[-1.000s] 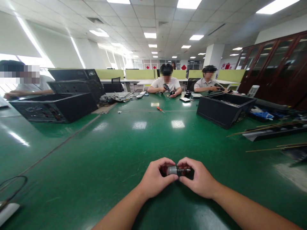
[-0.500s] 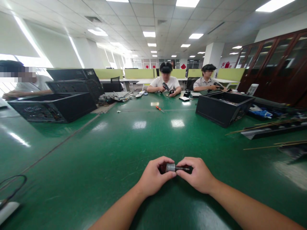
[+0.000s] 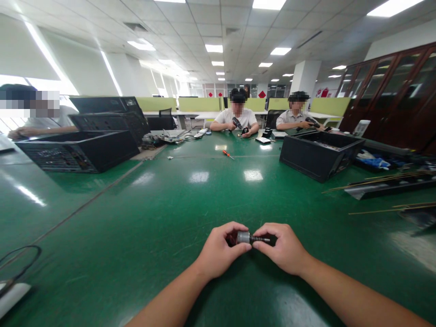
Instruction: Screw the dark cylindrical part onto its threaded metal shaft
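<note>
Low in the middle of the head view, both of my hands meet over the green table (image 3: 136, 227). My left hand (image 3: 218, 252) is closed round a small tool with a grey metal collar (image 3: 243, 237); its handle end is hidden in the fist. My right hand (image 3: 284, 249) pinches the thin dark bit (image 3: 260, 239) that sticks out of the collar to the right. The two hands almost touch at the thumbs.
Open black computer cases lie at the left (image 3: 78, 152) and right (image 3: 318, 154). A red screwdriver (image 3: 227, 155) lies mid-table. Two people sit at the far end with power drivers, and another person is at the far left. Thin rods and a panel (image 3: 384, 186) lie right; a cable (image 3: 18, 261) left.
My hands have shifted slightly up and away along the table. The right fingers have slid outward along the bit, so more of it shows beyond the collar.
</note>
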Demonstrator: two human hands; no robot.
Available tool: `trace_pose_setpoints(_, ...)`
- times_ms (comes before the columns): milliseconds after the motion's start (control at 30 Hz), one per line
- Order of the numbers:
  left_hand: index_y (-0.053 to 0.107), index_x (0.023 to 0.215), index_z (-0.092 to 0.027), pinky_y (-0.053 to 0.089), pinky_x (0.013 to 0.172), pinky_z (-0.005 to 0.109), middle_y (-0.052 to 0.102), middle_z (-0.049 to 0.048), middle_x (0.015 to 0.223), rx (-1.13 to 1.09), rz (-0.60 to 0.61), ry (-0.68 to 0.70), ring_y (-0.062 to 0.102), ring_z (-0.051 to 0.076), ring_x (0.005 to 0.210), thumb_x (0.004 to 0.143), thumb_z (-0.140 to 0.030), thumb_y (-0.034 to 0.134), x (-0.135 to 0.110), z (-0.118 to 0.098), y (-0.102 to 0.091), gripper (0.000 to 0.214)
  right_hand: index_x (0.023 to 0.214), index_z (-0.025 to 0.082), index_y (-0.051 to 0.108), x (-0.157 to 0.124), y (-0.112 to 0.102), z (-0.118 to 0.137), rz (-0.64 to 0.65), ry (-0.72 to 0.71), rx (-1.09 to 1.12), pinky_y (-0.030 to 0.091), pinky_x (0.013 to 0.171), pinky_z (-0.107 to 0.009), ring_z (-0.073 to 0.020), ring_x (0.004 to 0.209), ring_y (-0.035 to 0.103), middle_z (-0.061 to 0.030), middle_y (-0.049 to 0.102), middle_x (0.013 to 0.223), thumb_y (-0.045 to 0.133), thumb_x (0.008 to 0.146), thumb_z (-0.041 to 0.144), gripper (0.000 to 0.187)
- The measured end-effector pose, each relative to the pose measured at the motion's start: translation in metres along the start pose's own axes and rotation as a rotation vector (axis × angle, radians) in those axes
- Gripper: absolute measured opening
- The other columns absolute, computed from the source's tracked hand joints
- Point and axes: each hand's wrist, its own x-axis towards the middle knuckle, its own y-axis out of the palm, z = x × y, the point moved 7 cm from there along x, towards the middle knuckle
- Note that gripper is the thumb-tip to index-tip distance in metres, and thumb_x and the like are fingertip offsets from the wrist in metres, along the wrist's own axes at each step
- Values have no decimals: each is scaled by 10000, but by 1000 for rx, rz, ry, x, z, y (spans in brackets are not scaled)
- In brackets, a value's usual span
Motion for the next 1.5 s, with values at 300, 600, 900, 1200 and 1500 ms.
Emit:
trace_pose_setpoints(300, 705, 1013, -170, 463, 679, 290, 674, 23, 801, 17, -22, -12, 601, 176, 712, 719, -243, 773, 1, 3, -1, 311, 819, 202, 752, 1, 0, -5, -4, 50, 33, 450, 638, -258, -165, 680, 648, -13, 730, 744, 719, 787, 223, 51)
trace_pose_setpoints(600, 710, 1005, -178, 481, 679, 291, 695, 28, 804, 40, -28, 1, 627, 183, 713, 712, -242, 782, 1, 2, -2, 308, 823, 204, 747, 1, 1, -8, 2, 61, 32, 450, 623, -257, -162, 662, 631, -9, 716, 727, 713, 783, 227, 57)
trace_pose_setpoints(900, 709, 1003, -176, 478, 679, 288, 691, 27, 813, 41, -38, 11, 621, 180, 716, 713, -243, 785, 1, 3, -2, 308, 825, 192, 728, 0, 1, -9, 4, 75, 31, 452, 632, -261, -167, 666, 624, -14, 704, 725, 694, 798, 248, 71)
trace_pose_setpoints(1200, 716, 1000, -179, 477, 678, 284, 695, 25, 807, 50, -42, 15, 619, 177, 713, 710, -237, 783, 1, 1, -3, 304, 832, 189, 716, -1, 2, -12, 7, 59, 21, 444, 622, -260, -162, 656, 606, -11, 688, 716, 680, 812, 261, 82)
trace_pose_setpoints(1500, 714, 1006, -174, 484, 686, 290, 700, 32, 820, 41, -42, 5, 627, 183, 723, 708, -237, 786, 2, 1, -3, 313, 837, 190, 717, -1, 2, -13, 18, 79, 37, 436, 629, -260, -163, 657, 600, -10, 681, 718, 674, 821, 266, 89)
